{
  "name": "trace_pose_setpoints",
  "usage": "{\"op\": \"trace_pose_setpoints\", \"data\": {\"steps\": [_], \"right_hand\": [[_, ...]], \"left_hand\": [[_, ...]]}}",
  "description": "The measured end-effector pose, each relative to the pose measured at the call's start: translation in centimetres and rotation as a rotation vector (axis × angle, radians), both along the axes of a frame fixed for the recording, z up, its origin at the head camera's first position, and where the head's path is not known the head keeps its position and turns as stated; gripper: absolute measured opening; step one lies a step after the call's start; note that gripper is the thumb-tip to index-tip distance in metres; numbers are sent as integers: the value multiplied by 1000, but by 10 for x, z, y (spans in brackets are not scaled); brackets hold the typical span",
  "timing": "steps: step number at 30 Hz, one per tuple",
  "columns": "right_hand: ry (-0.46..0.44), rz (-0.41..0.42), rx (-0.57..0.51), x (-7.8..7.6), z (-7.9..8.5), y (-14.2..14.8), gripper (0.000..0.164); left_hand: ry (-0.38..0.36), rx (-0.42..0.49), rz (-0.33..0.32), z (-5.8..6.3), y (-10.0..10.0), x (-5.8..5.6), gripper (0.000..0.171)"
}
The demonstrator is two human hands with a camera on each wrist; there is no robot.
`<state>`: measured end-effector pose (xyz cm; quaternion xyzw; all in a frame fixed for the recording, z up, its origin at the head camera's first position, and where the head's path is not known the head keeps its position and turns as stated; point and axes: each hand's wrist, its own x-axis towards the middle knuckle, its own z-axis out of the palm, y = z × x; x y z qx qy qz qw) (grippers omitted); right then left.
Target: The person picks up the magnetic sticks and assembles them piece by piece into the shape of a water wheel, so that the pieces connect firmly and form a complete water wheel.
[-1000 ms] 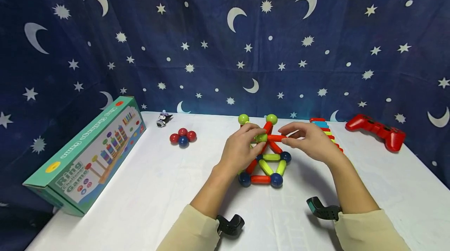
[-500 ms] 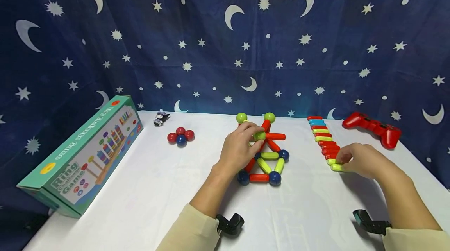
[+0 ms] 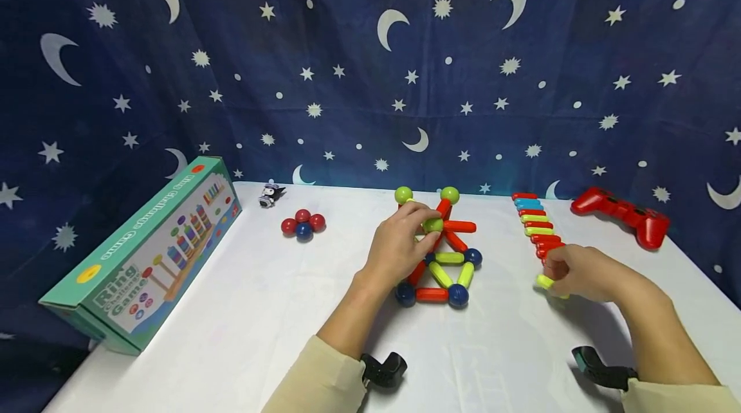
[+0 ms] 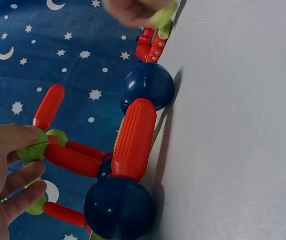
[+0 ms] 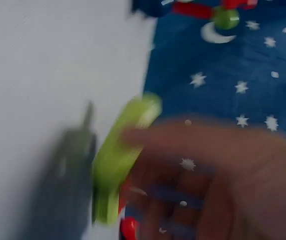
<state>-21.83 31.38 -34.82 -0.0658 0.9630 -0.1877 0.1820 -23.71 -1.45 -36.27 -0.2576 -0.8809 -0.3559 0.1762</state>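
Note:
My left hand (image 3: 399,242) pinches a green ball (image 3: 433,225) high on a structure of balls and magnetic-type sticks. From that ball a red stick (image 3: 461,226) points out to the right. Blue balls (image 3: 458,296) joined by red and yellow-green sticks form the base on the table. In the left wrist view the thumb and fingers sit around the green ball (image 4: 32,151). My right hand (image 3: 599,275) pinches a yellow-green stick (image 3: 545,282) near the front end of the stick row. That stick (image 5: 112,162) looks blurred in the right wrist view.
A row of red, blue and yellow-green sticks (image 3: 538,231) lies right of the structure. Beyond it rests a red game controller (image 3: 622,213). Loose red and blue balls (image 3: 303,231), a small figurine (image 3: 270,195) and a green game box (image 3: 145,258) are on the left.
My right hand has left the red stick at the structure and moved right to the row, where it has picked up a yellow-green stick. The left hand keeps holding the green ball.

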Motion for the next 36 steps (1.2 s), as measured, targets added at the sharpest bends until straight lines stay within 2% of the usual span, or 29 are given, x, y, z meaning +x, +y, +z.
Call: {"op": "trace_pose_setpoints", "data": {"steps": [5, 8, 11, 19, 22, 24, 26, 27, 29, 31, 34, 36], "right_hand": [[106, 3, -437, -5, 4, -29, 41], [145, -13, -564, -11, 2, -43, 47], [133, -26, -594, -17, -4, -54, 45], [121, -40, -550, -27, -20, -62, 43], [126, -52, -553, -29, -23, -62, 45], [125, -57, -557, -29, -24, -61, 46], [123, -58, -560, -30, -26, -61, 47], [123, -54, -563, -30, -26, -62, 48], [125, -54, -560, -31, -26, -62, 48], [127, -50, -559, -32, -25, -62, 49], [126, -47, -548, -34, -23, -62, 50], [118, -42, -554, -35, -23, -61, 50]], "left_hand": [[13, -16, 5, 1, 0, 0, 31], [9, -14, -4, 0, 1, 1, 30], [15, -12, -3, -2, 1, 1, 30], [37, -15, -7, -2, -1, 0, 31], [0, 50, -33, 1, -8, -2, 30], [-17, 117, -26, 4, -19, -5, 28], [-42, 197, 26, 8, -39, -9, 27], [-51, 231, 74, 9, -52, -12, 26], [-77, 286, 213, 10, -81, -18, 24], [-136, 311, 374, 8, -110, -21, 24], [-250, 265, 550, -1, -145, -23, 28], [-329, 183, 597, -8, -159, -23, 34]]}}
